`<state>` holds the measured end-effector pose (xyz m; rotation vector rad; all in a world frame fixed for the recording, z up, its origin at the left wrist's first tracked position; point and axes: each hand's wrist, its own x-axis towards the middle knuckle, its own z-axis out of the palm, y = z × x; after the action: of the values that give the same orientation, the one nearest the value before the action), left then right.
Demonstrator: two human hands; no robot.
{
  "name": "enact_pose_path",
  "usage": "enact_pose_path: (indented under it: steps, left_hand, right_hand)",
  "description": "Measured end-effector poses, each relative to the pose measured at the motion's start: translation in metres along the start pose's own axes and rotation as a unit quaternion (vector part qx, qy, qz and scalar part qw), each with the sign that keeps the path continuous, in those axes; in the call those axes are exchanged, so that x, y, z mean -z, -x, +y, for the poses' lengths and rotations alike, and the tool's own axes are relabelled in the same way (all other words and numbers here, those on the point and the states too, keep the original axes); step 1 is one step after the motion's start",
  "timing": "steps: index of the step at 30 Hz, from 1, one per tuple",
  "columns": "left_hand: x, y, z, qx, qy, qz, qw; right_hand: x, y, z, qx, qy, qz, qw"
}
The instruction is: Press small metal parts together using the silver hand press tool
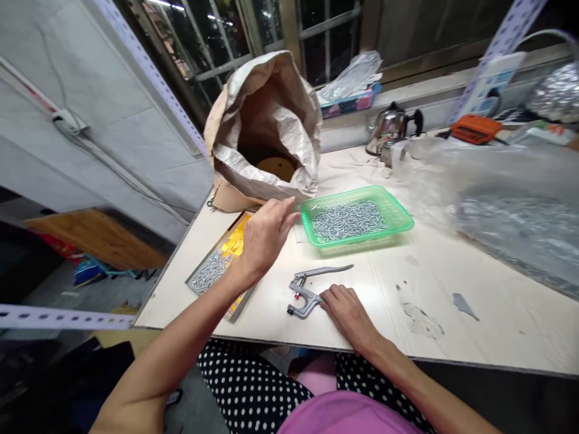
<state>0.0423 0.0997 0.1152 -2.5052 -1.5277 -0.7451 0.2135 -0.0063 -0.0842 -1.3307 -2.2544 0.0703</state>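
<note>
My left hand [266, 235] is raised over the table between the shallow tray and the green basket, its thumb and fingers pinched together; whatever they hold is too small to name. My right hand [347, 310] rests on the table with its fingers wrapped on the lower handle of grey metal pliers [306, 301], whose upper handle stands apart. A green plastic basket [402, 224] holds many small silvery metal pieces [350, 220]. Partly behind my left arm lies a shallow tray [192, 278] with similar metal pieces [210, 271] and yellow packaging [236, 240].
A large open paper sack [221, 126] stands at the back left. Behind the basket are a metal kettle [392, 129], a blue basket [348, 105] and an orange object [476, 129]. A clear plastic bag [520, 211] covers the right side. A grey scrap [464, 304] lies at right.
</note>
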Motion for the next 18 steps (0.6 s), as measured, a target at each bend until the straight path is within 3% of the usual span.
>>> enact_pose_path:
  steps: [2,4,7,9,13,18]
  left_hand:
    - [-0.002,-0.003,-0.026,0.035,-0.038,-0.007,0.999]
    - [-0.006,0.01,-0.06,0.117,-0.097,-0.066,0.986]
    - [-0.013,0.045,-0.11,0.257,-0.166,-0.201,0.931]
    - [-0.017,0.067,-0.134,0.292,-0.179,-0.24,0.909]
    - [-0.026,0.095,-0.159,0.307,-0.189,-0.261,0.895]
    - [-0.038,0.103,-0.175,0.298,-0.191,-0.27,0.895]
  right_hand:
    - [0.0,0.0,0.0,0.008,-0.001,0.0,1.0]
    - [0.0,0.001,0.0,0.016,0.002,0.005,1.0]
    - [-0.001,0.002,0.0,0.027,0.003,0.01,1.0]
    - [-0.002,0.002,-0.001,0.03,0.003,0.01,0.999]
    - [-0.001,0.001,-0.001,0.033,0.006,0.011,0.999]
    - [-0.002,0.001,-0.001,0.031,0.008,0.002,0.999]
